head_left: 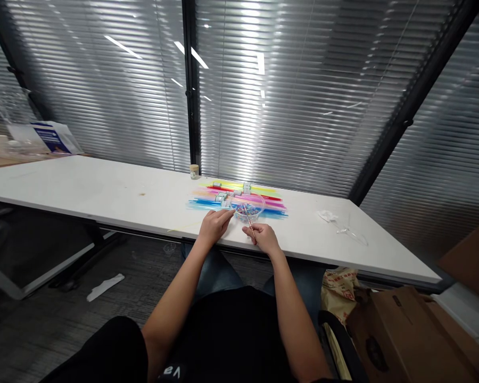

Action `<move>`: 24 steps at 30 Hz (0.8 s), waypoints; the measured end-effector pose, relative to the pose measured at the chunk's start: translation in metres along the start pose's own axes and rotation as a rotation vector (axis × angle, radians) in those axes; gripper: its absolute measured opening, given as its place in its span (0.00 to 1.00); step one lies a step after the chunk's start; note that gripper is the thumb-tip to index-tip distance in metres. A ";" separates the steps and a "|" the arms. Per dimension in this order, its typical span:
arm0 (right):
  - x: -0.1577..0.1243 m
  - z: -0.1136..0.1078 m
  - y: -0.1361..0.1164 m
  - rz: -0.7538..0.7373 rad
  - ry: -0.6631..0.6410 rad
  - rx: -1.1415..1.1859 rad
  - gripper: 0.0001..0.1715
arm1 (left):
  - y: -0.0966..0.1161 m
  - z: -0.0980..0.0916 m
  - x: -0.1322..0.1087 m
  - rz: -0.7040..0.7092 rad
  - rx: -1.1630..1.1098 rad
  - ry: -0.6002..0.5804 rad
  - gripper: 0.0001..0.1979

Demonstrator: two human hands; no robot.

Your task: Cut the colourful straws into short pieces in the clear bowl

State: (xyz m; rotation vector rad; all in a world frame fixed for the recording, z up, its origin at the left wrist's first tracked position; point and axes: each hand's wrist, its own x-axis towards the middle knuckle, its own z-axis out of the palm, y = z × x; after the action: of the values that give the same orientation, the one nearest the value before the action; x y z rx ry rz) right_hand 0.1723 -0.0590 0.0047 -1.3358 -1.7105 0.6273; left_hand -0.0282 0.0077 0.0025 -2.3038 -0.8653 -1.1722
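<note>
A clear round plastic bowl (pixel 259 205) stands on the white table in front of me, with small multicoloured pieces (pixel 245 211) in its bottom. My right hand (pixel 263 236) is closed around a slender copper-coloured tool (pixel 250 226), whose thin end slants down into the bowl. Its exact kind is too small to make out. At the bowl's left side is my left hand (pixel 215 226), fingers pressed together and pointing at the rim. What it pinches, if anything, is hidden. A thin yellow strip (pixel 179 229) lies by the table's front edge, leading toward this hand.
Behind the bowl, bundles of coloured straws (pixel 277 214) lie across the table (pixel 83 186) with several small labelled rolls. A lidded jar (pixel 194 171) stands near the blinds. Crumpled white material (pixel 327 215) and a clear loop (pixel 353 234) lie right. Cardboard boxes (pixel 407 330) stand beside me.
</note>
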 end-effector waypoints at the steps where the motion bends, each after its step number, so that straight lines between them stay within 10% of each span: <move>1: 0.000 0.000 0.000 0.000 0.001 0.003 0.31 | 0.000 0.000 0.000 0.003 -0.005 0.001 0.14; 24: 0.000 0.000 -0.002 0.015 -0.003 0.038 0.33 | -0.001 0.003 0.000 0.026 -0.071 -0.017 0.14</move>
State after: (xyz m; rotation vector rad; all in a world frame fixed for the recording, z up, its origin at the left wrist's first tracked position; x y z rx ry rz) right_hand 0.1718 -0.0590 0.0062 -1.3222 -1.6842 0.6676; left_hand -0.0273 0.0102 0.0015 -2.3777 -0.8097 -1.1917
